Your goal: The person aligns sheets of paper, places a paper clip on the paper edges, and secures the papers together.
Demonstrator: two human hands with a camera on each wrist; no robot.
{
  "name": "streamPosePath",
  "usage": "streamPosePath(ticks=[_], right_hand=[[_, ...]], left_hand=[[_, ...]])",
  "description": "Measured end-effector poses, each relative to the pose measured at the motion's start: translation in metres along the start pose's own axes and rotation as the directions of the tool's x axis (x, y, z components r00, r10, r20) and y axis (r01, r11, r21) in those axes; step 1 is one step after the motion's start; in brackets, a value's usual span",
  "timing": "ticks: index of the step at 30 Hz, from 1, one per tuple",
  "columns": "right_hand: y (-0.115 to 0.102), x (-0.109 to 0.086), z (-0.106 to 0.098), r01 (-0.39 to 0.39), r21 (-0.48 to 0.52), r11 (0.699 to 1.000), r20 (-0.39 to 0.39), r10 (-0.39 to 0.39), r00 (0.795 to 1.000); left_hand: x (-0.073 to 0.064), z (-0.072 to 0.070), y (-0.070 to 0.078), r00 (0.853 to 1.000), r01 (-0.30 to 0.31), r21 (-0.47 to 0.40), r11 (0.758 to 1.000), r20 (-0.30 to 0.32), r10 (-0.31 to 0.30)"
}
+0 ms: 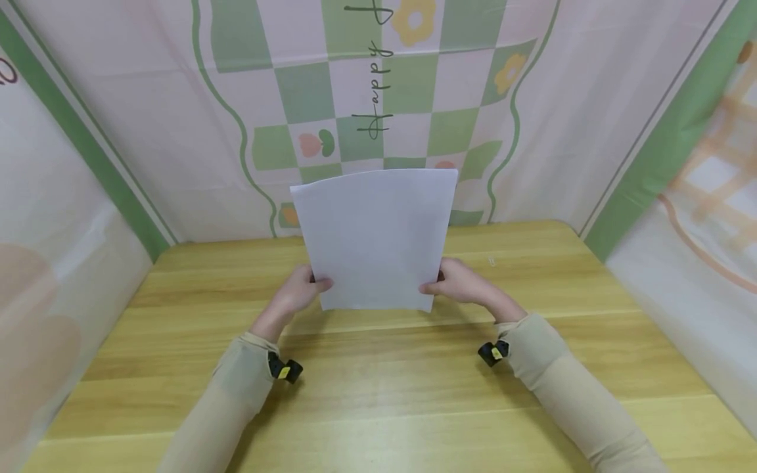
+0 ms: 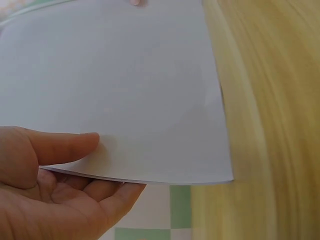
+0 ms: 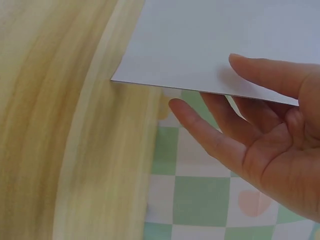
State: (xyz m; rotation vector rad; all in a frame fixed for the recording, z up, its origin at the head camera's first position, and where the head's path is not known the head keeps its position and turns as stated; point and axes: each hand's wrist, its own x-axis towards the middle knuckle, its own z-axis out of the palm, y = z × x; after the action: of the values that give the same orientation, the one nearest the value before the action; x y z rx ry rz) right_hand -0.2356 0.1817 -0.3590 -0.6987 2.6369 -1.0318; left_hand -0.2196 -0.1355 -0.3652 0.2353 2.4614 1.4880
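Observation:
A blank white sheet of paper [image 1: 375, 236] stands nearly upright above the wooden table [image 1: 378, 394], its top edge bowed a little. My left hand [image 1: 301, 289] pinches its lower left edge, thumb [image 2: 65, 147] on the near face and fingers behind. At the lower right edge my right hand [image 1: 458, 282] pinches the same sheet [image 3: 225, 45], the thumb [image 3: 265, 72] lying on the front and the fingers [image 3: 210, 135] spread behind. In the left wrist view the paper [image 2: 125, 90] fills most of the picture.
A cloth backdrop [image 1: 378, 98] with green and white checks hangs behind the table, and pale panels close in the left and right sides. A tiny speck [image 1: 491, 261] lies on the table at the far right. Beige sleeves [image 1: 236, 387] cover both forearms.

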Motion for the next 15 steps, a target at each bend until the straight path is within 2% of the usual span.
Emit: streamPosePath(ticks=[8, 15], right_hand=[[-0.006, 0.0, -0.005, 0.045, 0.077, 0.996, -0.083, -0.039, 0.996], [-0.009, 0.0, -0.008, 0.07, 0.09, 0.993, -0.083, -0.063, 0.995]], left_hand=[[-0.001, -0.003, 0.01, 1.0, -0.015, -0.041, 0.999, -0.01, 0.014], [-0.002, -0.002, 0.013, 1.0, -0.026, -0.061, 0.998, -0.009, 0.025]])
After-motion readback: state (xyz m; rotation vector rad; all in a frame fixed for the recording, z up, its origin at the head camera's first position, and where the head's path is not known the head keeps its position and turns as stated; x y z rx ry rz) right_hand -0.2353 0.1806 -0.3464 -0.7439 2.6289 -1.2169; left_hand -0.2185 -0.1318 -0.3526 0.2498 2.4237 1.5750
